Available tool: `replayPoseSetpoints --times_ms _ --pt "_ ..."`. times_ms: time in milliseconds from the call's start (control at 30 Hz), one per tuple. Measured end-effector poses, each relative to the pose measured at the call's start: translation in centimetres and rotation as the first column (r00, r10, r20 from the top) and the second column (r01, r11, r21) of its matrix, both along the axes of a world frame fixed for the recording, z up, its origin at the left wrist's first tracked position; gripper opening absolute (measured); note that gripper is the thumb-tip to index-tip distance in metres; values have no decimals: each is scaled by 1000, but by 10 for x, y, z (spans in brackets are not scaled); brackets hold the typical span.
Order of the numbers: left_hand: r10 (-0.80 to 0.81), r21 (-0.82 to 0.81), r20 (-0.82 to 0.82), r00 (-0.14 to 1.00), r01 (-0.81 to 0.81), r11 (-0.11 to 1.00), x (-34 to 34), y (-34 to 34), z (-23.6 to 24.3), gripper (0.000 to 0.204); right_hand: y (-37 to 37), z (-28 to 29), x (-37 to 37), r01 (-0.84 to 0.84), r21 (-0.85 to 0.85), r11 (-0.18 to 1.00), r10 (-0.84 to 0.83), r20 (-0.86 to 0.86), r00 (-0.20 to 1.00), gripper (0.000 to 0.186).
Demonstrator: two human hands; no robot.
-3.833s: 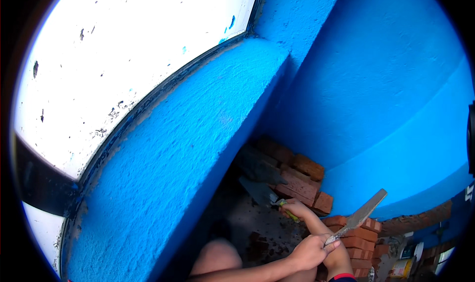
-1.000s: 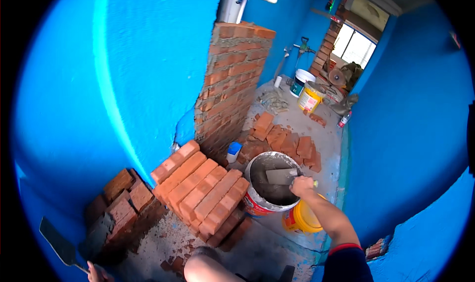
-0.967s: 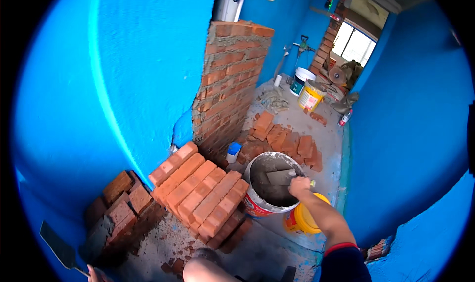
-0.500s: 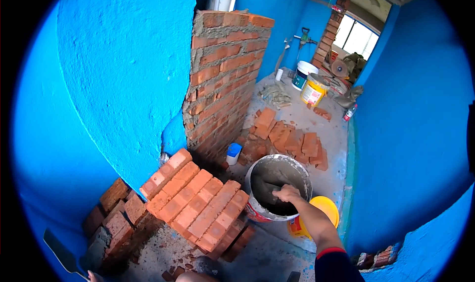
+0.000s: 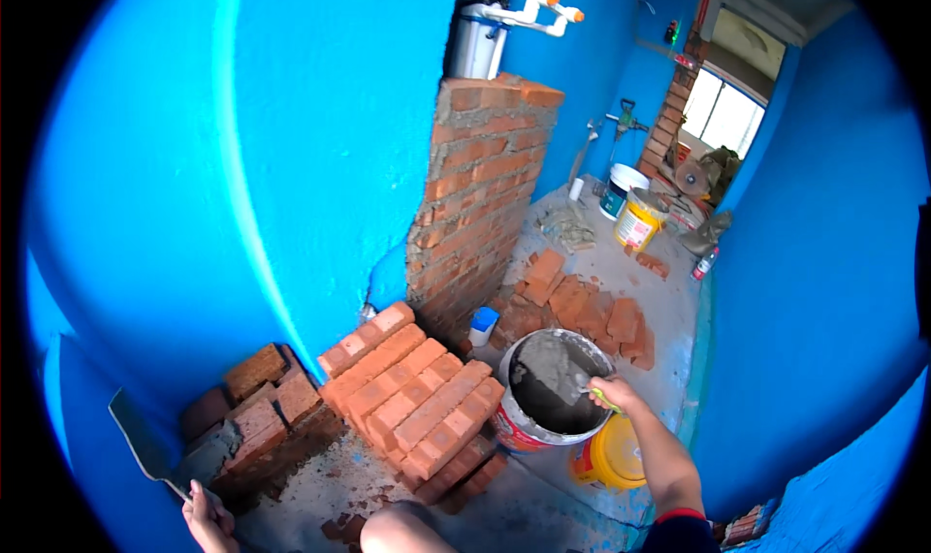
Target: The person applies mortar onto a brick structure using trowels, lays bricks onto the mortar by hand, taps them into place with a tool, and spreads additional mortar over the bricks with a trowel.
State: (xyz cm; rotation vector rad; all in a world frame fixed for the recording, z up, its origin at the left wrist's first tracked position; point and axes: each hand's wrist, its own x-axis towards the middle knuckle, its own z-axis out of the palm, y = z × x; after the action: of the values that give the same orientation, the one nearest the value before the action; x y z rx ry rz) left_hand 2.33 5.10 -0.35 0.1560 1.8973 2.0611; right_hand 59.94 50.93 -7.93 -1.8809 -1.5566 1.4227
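Observation:
My right hand (image 5: 615, 392) is closed round the yellow-green handle of a trowel (image 5: 585, 385). Grey mortar (image 5: 550, 364) is heaped on its blade, at the mouth of a round bucket (image 5: 517, 419) coated with dried cement. Darker wet mortar lies deeper in the bucket. At the lower left, my left hand (image 5: 207, 520) grips the thin shank of a second trowel (image 5: 139, 440), whose long flat blade stands raised toward the blue wall. Between my hands, whole red bricks (image 5: 415, 383) are stacked in a row on top of others.
A yellow bucket (image 5: 621, 454) stands just right of the mortar bucket. Ahead rises a partly built brick wall (image 5: 482, 189). Broken bricks (image 5: 584, 308) litter the floor beyond, with a blue-and-white cup (image 5: 482, 326) nearby. More bricks (image 5: 254, 412) lie at left; paint buckets (image 5: 640, 219) stand farther off.
My right hand has drawn back to the right from inside the bucket, bringing up mortar on the trowel. My left hand has come further into view with its trowel. The view has shifted.

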Motion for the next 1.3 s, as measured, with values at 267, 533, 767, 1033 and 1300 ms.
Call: replayPoseSetpoints --times_ms 267,533,767,1033,1300 --pt "-22 125 164 986 1 992 -7 -21 15 40 -76 110 -11 104 138 985 -88 -118 989 29" --pt "-47 126 272 961 13 992 -18 -39 29 40 -185 218 -136 -213 116 970 224 -95 970 40" --pt "-47 225 328 943 -29 974 -31 -34 25 32 -234 178 -279 -573 -100 813 499 -388 775 32" --pt "-29 271 331 943 -65 960 -42 -29 21 33 -320 17 -473 -502 -43 864 396 -558 729 23" --pt "-46 237 337 940 -37 971 -35 -8 29 39 -337 -118 -604 16 190 982 52 -347 936 22"
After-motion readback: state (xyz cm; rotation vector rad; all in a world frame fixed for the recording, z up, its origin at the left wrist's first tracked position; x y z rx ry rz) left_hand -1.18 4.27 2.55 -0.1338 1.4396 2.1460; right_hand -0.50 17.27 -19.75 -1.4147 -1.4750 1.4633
